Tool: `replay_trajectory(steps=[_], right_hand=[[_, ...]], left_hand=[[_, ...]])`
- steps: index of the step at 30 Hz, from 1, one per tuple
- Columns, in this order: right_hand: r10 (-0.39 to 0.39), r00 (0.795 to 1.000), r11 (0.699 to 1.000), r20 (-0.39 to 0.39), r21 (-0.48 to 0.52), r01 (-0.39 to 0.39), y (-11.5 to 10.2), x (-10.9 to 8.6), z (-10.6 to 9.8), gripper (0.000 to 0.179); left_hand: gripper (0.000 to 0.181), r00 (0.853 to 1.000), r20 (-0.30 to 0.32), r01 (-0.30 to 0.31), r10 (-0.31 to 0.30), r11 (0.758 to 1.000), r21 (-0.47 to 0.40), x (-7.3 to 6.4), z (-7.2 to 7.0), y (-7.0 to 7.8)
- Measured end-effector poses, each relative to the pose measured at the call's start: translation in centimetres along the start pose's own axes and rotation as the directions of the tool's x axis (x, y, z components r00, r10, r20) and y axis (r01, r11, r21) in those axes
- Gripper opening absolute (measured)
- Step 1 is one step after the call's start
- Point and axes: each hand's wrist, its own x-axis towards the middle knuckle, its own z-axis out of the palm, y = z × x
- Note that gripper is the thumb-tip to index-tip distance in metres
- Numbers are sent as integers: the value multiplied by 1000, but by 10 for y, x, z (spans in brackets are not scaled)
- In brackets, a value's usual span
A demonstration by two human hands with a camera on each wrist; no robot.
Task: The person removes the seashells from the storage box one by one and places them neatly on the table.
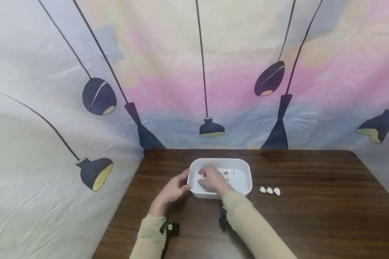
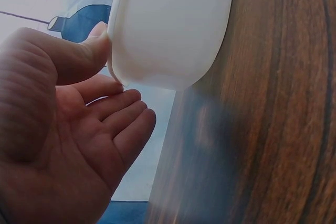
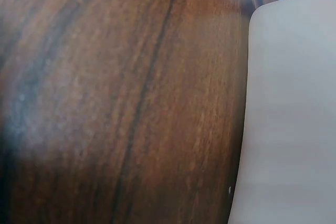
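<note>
A white rectangular tray sits on the brown table, with several small white shells inside. My right hand reaches down into its left half, thumb and forefinger bent round a small white shell; the other fingers are partly hidden. At the tray's left end, my left hand touches the rim with thumb and forefinger, as the left wrist view shows. There the remaining fingers extend loosely below the rim. The right wrist view has mostly the tray's outer wall, with fingertips at the upper right.
Three white shells lie in a short row on the table, just right of the tray. A cloth backdrop printed with dark lamps hangs behind and to the left. Both wrists carry small black cameras.
</note>
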Motion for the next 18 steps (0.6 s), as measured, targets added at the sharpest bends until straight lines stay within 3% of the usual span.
replay_trajectory(steps=[18], right_hand=[[-4,1000,999,-2,42,4,7,3,0,28]], left_hand=[[68,1000,-4,3,-3,1000,4,-1,0,1]])
